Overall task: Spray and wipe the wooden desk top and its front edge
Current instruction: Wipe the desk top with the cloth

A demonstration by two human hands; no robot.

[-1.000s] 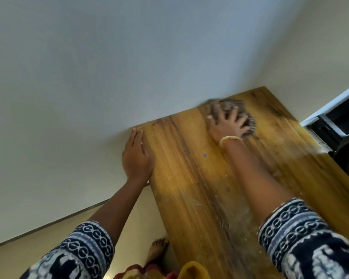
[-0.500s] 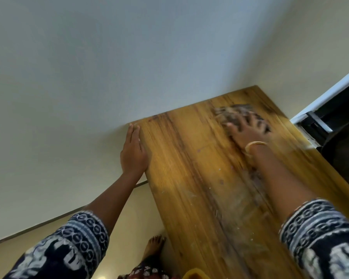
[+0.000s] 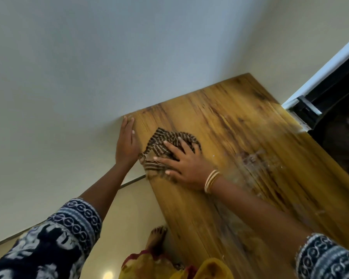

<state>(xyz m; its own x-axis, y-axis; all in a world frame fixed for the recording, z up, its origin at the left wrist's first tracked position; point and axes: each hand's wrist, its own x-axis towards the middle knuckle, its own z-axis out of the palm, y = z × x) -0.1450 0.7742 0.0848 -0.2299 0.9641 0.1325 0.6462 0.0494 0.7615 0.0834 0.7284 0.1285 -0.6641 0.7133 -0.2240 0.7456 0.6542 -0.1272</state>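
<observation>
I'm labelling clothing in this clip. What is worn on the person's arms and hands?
Both forearms are bare below dark navy sleeves printed in white, each cuff banded with chain-like loops. The right wrist carries thin gold bangles. The left hand and right hand wear no gloves.

**A pale corner room with a dark opening at the right**

A plain pale wall [image 3: 89,77] is seen across most of the view, bluish toward the top and cream lower down. A second cream wall [image 3: 302,37] is met at a corner on the right. A white frame [image 3: 320,71] is set along a dark opening [image 3: 343,101] there. Glossy beige floor [image 3: 127,222] is shown below, edged by a dark skirting line [image 3: 133,183], and a small bright reflection [image 3: 108,275] is caught on it.
</observation>
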